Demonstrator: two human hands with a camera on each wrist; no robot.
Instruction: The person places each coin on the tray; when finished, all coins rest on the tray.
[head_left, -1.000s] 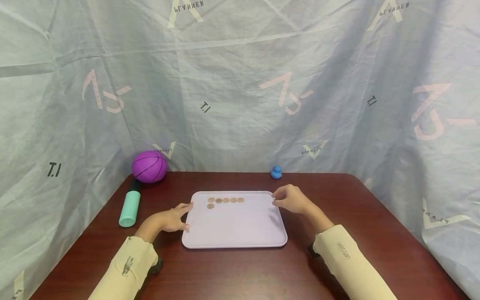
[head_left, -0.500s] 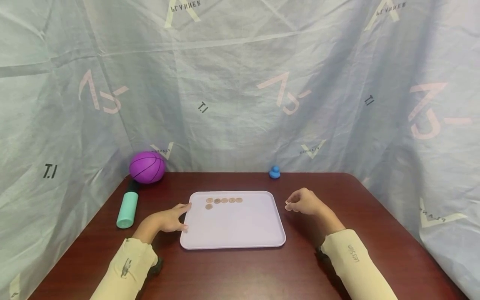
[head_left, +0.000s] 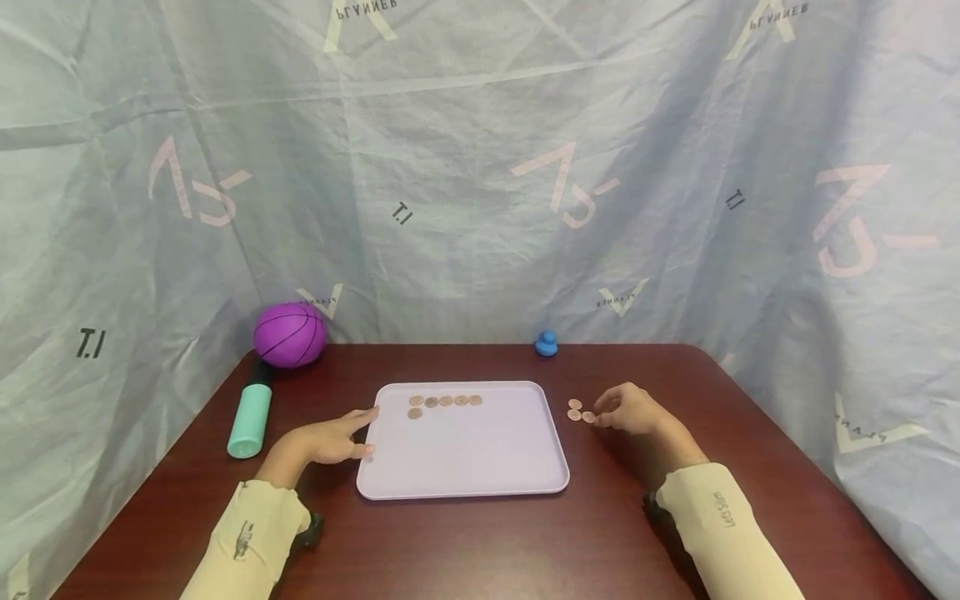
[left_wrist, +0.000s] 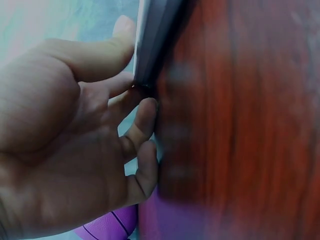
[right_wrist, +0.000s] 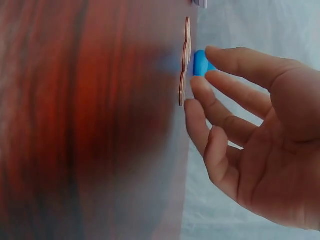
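My left hand [head_left: 333,437] rests at the left edge of the pale lilac tray [head_left: 465,467], thumb and forefinger against its rim. In the left wrist view, that hand [left_wrist: 75,125] has its thumb along the tray edge [left_wrist: 150,40] and other fingers touching the table. Several copper-coloured coins [head_left: 446,401] lie on the tray in a row, with one coin [head_left: 416,413] below the row's left end. Right of the tray, my right hand [head_left: 633,411] hovers beside coins [head_left: 575,414] on the table. In the right wrist view, its loosely bent fingers [right_wrist: 215,107] grip nothing, just off the coins [right_wrist: 184,60].
A purple ball [head_left: 290,335] sits at the table's back left corner, behind a mint-green bottle with a dark top [head_left: 250,421]. Near the back edge stands a small blue duck [head_left: 547,343]. Printed grey cloth [head_left: 465,250] hangs behind the dark red table [head_left: 480,550].
My right hand has moved right, from the tray's right edge to the loose coins on the table, which have come into view. The left hand stays at the tray's edge.
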